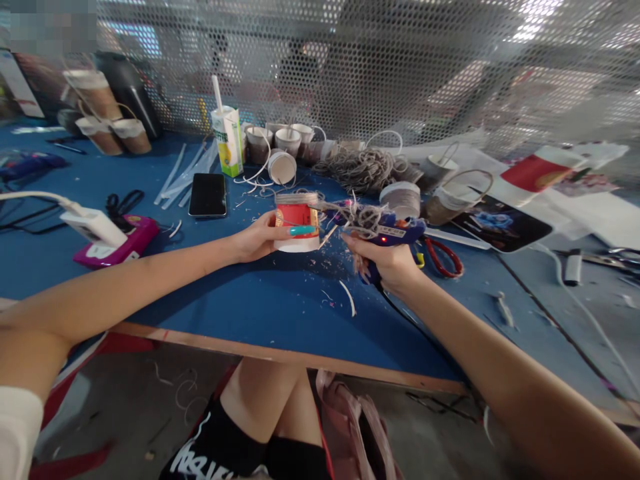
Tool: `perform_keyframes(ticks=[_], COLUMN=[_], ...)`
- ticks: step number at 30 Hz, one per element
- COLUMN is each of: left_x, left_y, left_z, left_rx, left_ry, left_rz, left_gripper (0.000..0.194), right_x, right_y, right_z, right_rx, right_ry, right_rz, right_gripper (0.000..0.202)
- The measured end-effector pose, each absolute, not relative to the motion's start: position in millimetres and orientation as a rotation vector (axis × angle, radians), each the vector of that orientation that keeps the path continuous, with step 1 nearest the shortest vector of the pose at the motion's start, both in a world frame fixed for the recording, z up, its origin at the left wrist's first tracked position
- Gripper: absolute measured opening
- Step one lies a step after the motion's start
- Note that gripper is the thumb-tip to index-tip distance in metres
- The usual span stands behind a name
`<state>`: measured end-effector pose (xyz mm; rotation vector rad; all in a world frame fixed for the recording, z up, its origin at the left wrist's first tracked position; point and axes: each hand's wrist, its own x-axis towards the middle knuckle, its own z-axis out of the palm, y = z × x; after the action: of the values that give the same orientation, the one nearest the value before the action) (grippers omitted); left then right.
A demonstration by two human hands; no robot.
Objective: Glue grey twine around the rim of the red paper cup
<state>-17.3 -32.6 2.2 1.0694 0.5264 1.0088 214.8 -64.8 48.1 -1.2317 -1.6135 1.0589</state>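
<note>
Held in my left hand (260, 235) is a red paper cup (296, 217) with a white rim pointing down and grey cord wound round its upper end. My thumb lies across the cup's side. My right hand (387, 259) is wrapped round the grip of a blue glue gun (407, 230), whose body is tangled in grey strands and shows a small red light. The gun's nozzle end points left at the corded part of the cup; whether it touches is hidden by strands. A cord pile (363, 167) lies behind the gun.
A drink carton (229, 141), phone (207, 195) and clear glue sticks (187, 175) lie to the left. Cord-wrapped cups (287, 141) line the back by the perforated metal screen (350, 73). A purple power strip (120, 243) sits left; red-handled pliers (444, 259) lie right.
</note>
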Motion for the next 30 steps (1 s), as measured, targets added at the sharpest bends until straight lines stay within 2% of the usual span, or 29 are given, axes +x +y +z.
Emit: perform_keyframes(ticks=[6,18,21,23,26,30], left_x=[-18,-18,-18,-18,-18,-16], left_y=[-32,-31,-31,-32,-31,-29], left_z=[3,0,0,2,2,0], left_rx=[1.092,1.079,1.095,1.108,1.118,1.119], left_ry=[0.500,0.536,0.538,0.548,0.584,0.632], left_rz=[0.998,1.047,1.070,1.066,1.060,1.093], left_gripper=[0.055,0.062,0.062,0.062,0.064,0.063], right_x=[216,216,220,225,232,233], right_y=[-63,-63,-57,-52,-47,-44], right_z=[45,47,48,50,55,57], right_rx=[-1.236,-1.262,-1.286,-1.331,-1.498,-1.823], right_ry=[-1.467,-1.435,-1.501,-1.614,-1.790,-1.953], right_rz=[1.160,1.089,0.922,0.682,0.316,0.189], right_gripper=[0.042,0.035,0.033,0.035,0.052,0.058])
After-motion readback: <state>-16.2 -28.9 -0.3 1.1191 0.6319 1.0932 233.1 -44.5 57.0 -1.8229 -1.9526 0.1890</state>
